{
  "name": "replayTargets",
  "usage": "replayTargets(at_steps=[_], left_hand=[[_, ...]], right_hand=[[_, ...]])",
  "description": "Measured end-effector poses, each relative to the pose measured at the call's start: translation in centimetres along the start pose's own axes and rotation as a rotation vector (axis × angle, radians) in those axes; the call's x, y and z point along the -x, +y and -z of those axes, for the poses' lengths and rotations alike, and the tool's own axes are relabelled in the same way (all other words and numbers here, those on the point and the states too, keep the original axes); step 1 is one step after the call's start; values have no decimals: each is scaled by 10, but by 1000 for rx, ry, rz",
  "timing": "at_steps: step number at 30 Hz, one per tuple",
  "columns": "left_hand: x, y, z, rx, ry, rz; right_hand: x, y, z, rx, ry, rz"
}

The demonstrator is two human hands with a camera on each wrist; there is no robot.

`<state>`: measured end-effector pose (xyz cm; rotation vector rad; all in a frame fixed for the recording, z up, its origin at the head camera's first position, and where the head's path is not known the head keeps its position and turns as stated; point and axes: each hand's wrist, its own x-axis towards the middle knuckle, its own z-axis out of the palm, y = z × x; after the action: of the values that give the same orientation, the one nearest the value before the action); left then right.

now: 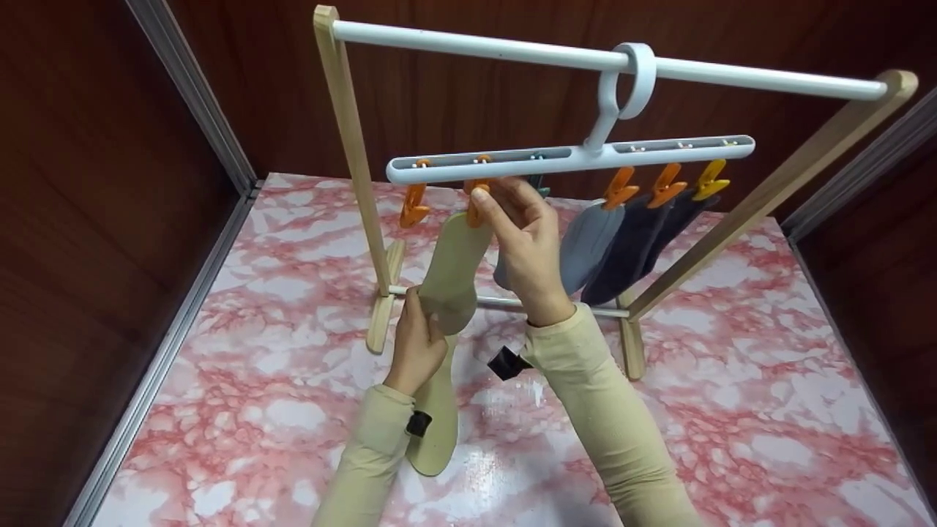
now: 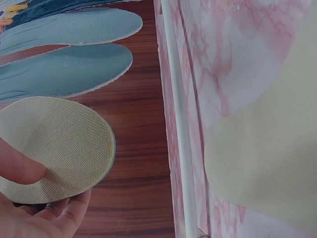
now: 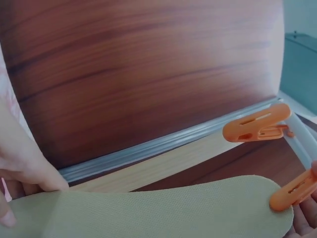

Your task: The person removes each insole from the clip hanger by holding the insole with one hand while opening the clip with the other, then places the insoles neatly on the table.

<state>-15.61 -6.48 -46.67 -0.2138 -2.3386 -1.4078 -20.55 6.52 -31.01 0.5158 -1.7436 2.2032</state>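
Beige insole [image 1: 457, 252] spans left grip [image 1: 417, 345] to clip [image 1: 474, 215] in right grip [image 1: 531, 245]

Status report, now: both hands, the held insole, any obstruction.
Left hand gripping beige insole by its lower end. Right hand pinching orange clip at insole's top end. Nothing seen blocking the clip.

lt olive insole [image 1: 455, 256], orange clips [image 1: 474, 217], yellow clip [image 1: 710, 181], wht hanger [image 1: 585, 157], gry-blue insoles [image 1: 588, 245], pink/wht marbled tabletop [image 1: 278, 417]
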Motion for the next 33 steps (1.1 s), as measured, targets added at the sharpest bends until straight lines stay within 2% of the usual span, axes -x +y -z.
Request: replayTargets(at_steps=[15, 22, 33], left_hand=[[13, -8, 1, -12, -34, 68], [16, -9, 3, -15, -2, 78], [23, -14, 9, -36, -9, 78]], right_hand=[[-1, -4, -3, -48, 12, -27], [-1, -6, -3, -63, -18, -45], [-1, -6, -4, -84, -64, -58]])
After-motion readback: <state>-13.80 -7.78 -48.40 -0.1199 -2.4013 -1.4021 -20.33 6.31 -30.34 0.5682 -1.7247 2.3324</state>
